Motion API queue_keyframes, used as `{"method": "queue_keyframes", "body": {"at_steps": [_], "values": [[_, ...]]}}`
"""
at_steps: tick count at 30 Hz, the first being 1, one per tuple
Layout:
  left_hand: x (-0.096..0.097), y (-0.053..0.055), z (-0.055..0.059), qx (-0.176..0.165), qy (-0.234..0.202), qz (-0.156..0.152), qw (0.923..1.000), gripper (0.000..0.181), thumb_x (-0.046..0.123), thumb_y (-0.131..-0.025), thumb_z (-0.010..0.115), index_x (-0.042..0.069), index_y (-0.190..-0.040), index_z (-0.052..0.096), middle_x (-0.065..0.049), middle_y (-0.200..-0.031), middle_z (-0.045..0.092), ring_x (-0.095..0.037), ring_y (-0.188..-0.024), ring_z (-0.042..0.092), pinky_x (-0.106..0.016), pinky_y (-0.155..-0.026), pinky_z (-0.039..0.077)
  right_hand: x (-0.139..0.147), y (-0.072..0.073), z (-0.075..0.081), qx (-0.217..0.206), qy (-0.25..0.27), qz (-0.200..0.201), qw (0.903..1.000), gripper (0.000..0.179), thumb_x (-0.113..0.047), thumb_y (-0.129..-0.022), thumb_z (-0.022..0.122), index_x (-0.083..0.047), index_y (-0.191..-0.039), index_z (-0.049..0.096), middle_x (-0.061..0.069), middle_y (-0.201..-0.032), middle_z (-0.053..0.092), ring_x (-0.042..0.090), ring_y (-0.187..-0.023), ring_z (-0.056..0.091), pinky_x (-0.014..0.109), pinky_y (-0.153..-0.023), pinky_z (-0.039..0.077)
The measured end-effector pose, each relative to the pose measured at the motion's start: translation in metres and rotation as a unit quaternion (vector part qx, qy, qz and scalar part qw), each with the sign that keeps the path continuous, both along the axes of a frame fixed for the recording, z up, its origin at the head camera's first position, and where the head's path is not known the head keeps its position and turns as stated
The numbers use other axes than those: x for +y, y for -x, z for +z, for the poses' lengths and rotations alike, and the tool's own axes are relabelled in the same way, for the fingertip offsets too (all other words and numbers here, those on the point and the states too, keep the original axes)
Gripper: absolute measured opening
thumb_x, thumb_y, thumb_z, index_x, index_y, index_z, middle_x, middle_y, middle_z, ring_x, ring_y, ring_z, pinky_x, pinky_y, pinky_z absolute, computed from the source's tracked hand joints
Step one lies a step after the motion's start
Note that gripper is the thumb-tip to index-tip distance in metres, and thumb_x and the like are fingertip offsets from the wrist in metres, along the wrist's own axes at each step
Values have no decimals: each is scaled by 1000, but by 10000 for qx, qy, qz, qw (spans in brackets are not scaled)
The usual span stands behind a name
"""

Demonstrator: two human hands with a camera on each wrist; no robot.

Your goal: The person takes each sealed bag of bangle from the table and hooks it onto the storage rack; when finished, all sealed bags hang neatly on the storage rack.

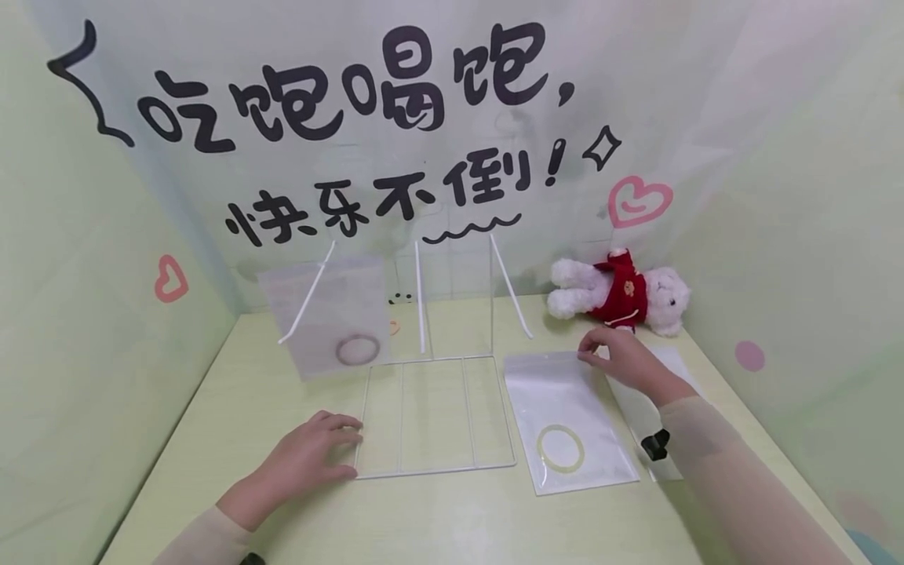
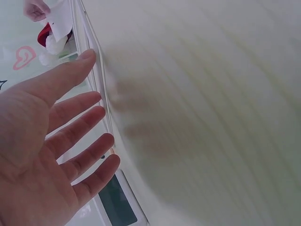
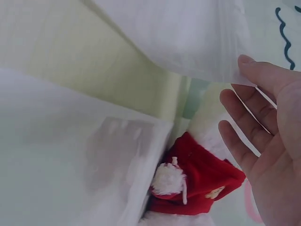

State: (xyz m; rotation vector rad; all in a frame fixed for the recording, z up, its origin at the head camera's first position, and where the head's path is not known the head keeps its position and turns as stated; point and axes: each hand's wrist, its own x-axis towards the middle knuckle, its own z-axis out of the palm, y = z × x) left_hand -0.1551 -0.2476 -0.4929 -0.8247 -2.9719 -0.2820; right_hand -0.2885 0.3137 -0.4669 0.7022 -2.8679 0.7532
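A white wire display rack (image 1: 432, 416) stands on the table with three prongs slanting up and forward at its back. My left hand (image 1: 311, 455) is at the left edge of its base, fingers spread and nearly straight in the left wrist view. To the right of the base is a clear zip bag (image 1: 593, 424) with a pale yellow ring (image 1: 561, 449) in its lower part. Thumb and forefinger of my right hand (image 1: 628, 362) pinch that bag's upper right corner. Another bag (image 1: 318, 314), with a ring showing through it, hangs on the rack's left prong.
A third flat bag (image 1: 660, 463) lies partly under my right forearm. Behind it, a white plush bear (image 1: 625, 292) in a red top lies on its side against the back wall. Printed cloth walls (image 1: 798, 235) enclose the table (image 1: 452, 518) at the back and both sides.
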Motion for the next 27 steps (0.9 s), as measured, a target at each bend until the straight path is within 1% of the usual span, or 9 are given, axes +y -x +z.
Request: {"method": "queue_keyframes", "body": {"at_steps": [2, 5, 8, 12, 17, 21, 23, 27], "values": [[0, -1, 0, -3, -10, 3, 10000, 49, 42, -77, 87, 18, -118, 77, 2, -136, 67, -23, -121, 61, -44, -93, 61, -2, -8, 5, 180, 42, -11, 9998, 11, -9, -90, 79, -17, -96, 73, -5, -89, 71, 16, -88, 66, 49, -86, 61], [0, -2, 1, -10, -38, 12, 10000, 48, 40, -77, 87, 18, -118, 77, 3, -136, 67, -23, -120, 61, -43, -93, 61, -6, -19, 11, 541, 115, 87, 9984, 13, -7, -89, 80, -16, -95, 73, -6, -89, 71, 14, -86, 67, 49, -83, 61], [-1, -2, 0, -15, -65, 23, 10000, 47, 39, -77, 87, 18, -117, 77, 3, -135, 67, -23, -120, 61, -44, -93, 60, -9, -28, 16, 915, 109, 201, 9955, 15, -5, -87, 81, -15, -94, 73, -6, -88, 72, 13, -85, 67, 43, -81, 61], [-2, -2, 0, -28, -120, 10, 9999, 47, 39, -77, 87, 17, -118, 77, 3, -136, 67, -23, -120, 61, -45, -93, 60, -13, -38, 25, 1201, 98, 185, 9925, 17, -3, -86, 82, -16, -94, 73, -7, -88, 71, 13, -85, 67, 37, -79, 60], [-4, -3, 1, -4, -112, 26, 9999, 46, 37, -76, 88, 17, -116, 77, 3, -135, 68, -25, -121, 61, -46, -93, 60, -23, -48, 38, 1573, 277, 193, 9870, 19, -3, -84, 83, -14, -95, 73, -5, -89, 72, 16, -85, 68, 37, -78, 60], [-4, -3, 2, -18, -118, 8, 9999, 46, 37, -76, 88, 17, -116, 78, 3, -134, 68, -25, -120, 61, -46, -92, 60, -29, -57, 49, 1873, 363, 124, 9815, 20, -3, -83, 84, -14, -96, 73, -5, -89, 72, 15, -85, 67, 31, -78, 58], [-4, -3, 2, -18, -135, -19, 9999, 47, 37, -76, 88, 16, -117, 78, 2, -134, 68, -25, -120, 61, -46, -92, 61, -31, -62, 56, 1995, 381, 71, 9791, 20, -4, -83, 84, -14, -96, 72, -5, -89, 71, 14, -85, 66, 28, -78, 56], [-2, -2, -1, -9, -195, -53, 9998, 47, 38, -76, 88, 17, -117, 78, 2, -134, 68, -24, -119, 62, -45, -91, 61, -36, -71, 72, 2228, 468, 118, 9737, 21, -3, -82, 85, -13, -96, 72, -5, -89, 71, 13, -84, 64, 24, -77, 52]]}}
